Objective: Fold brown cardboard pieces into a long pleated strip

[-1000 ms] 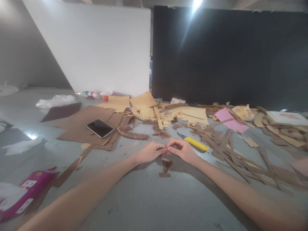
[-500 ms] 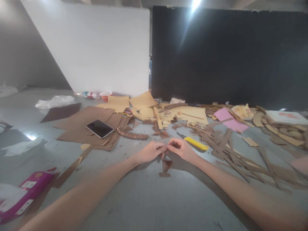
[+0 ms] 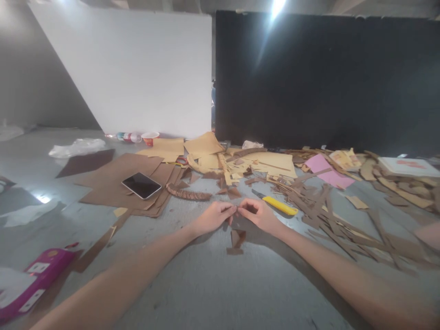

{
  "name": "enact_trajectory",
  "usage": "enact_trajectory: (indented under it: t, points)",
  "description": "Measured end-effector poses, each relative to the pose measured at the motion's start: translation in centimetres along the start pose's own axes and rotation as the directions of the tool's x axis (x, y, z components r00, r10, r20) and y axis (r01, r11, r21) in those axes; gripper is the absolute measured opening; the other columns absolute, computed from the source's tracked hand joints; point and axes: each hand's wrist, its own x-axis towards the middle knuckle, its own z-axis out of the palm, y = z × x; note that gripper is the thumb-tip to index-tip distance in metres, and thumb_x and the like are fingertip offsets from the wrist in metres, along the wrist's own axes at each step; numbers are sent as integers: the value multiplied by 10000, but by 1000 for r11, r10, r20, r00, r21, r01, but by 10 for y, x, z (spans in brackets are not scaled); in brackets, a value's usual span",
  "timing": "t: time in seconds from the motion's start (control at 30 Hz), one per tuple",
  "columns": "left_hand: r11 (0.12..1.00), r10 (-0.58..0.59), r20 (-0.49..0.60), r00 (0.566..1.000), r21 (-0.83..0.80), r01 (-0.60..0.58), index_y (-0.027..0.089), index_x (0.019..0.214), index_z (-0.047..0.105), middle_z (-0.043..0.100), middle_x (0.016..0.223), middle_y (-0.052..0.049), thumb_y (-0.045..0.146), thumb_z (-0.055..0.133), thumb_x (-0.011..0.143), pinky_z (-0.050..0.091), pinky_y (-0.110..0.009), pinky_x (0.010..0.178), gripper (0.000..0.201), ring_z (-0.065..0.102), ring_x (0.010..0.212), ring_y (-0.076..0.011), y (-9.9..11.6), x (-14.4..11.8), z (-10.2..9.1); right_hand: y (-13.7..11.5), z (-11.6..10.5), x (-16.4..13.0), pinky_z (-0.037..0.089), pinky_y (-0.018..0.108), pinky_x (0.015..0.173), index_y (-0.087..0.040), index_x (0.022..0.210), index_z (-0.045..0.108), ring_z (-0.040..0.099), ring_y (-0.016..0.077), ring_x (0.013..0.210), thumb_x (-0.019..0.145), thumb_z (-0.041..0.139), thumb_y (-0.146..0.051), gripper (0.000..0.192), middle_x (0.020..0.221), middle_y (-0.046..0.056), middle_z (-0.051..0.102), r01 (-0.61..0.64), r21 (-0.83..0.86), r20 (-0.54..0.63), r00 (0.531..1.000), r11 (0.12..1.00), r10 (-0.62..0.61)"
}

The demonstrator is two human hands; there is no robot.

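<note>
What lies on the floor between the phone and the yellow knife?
In the head view, a curved row of brown cardboard bits lies between the phone and the knife.

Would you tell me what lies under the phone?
The phone rests on a fanned stack of brown cardboard sheets; whatever lies beneath those sheets is covered.

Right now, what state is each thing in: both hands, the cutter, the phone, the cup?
left hand: fingertips pinched on a small brown cardboard piece
right hand: pinching the same piece from the other side
yellow utility knife: lying flat on the floor, untouched; blade too small to tell
phone: screen dark, lying on brown cardboard sheets
red cup: upright by the white board
</note>
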Motion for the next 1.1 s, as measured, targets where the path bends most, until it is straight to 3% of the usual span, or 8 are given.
enact_trajectory:
  t: [0.2, 0.33, 0.53, 0.77, 0.93, 1.1]
  points:
    - [998, -38, -30, 999, 54, 39, 179, 734, 605, 658, 695, -10, 446, 469, 1065, 411, -262, 683, 447, 580, 672, -145, 3, -3, 3, 5, 1, 0, 374, 253, 599, -187, 833, 657, 472, 131, 645, 1003, 634, -474, 335, 724, -12, 580, 13, 1, 47, 999, 1000, -13]
    - [985, 62, -111, 992, 167, -43, 182, 822, 629, 667, 822, -8, 415, 536, 1034, 399, -257, 714, 329, 579, 769, -151, 8, -3, 4, 5, 2, -1, 376, 251, 607, -194, 793, 613, 453, 130, 643, 979, 648, -434, 306, 697, -28, 525, 7, -16, 61, 998, 1000, -7]
    - [993, 44, -143, 989, 115, -28, 174, 790, 632, 633, 776, -2, 450, 540, 1015, 382, -261, 698, 368, 546, 756, -154, 1, 1, 1, 1, 3, -1, 394, 256, 609, -207, 834, 628, 496, 146, 664, 998, 620, -434, 280, 727, -17, 580, 20, -60, -23, 999, 998, -22]
    - [996, -11, -60, 998, 84, 16, 165, 810, 678, 606, 727, 8, 420, 583, 976, 350, -258, 641, 318, 495, 678, -130, 1, -1, 1, 3, 2, 1, 437, 270, 628, -208, 847, 672, 558, 164, 700, 1035, 596, -443, 310, 768, 3, 651, 13, -104, -52, 998, 994, -19]
    - [1000, -10, -150, 989, 17, 13, 171, 709, 605, 589, 689, 7, 394, 565, 958, 373, -262, 662, 337, 506, 671, -133, 5, 1, -1, 6, 2, 0, 503, 309, 741, -232, 1110, 634, 617, 194, 833, 1044, 573, -328, 131, 948, 40, 649, 164, -188, -156, 968, 968, -195]
    - [1000, 11, -179, 984, 6, -10, 176, 685, 591, 594, 690, 6, 396, 571, 948, 387, -261, 685, 343, 530, 695, -140, 1, 4, -2, 9, 5, -3, 530, 341, 802, -244, 1148, 630, 601, 193, 830, 1008, 624, -223, 142, 1022, 60, 615, 329, -289, -106, 922, 899, -371]
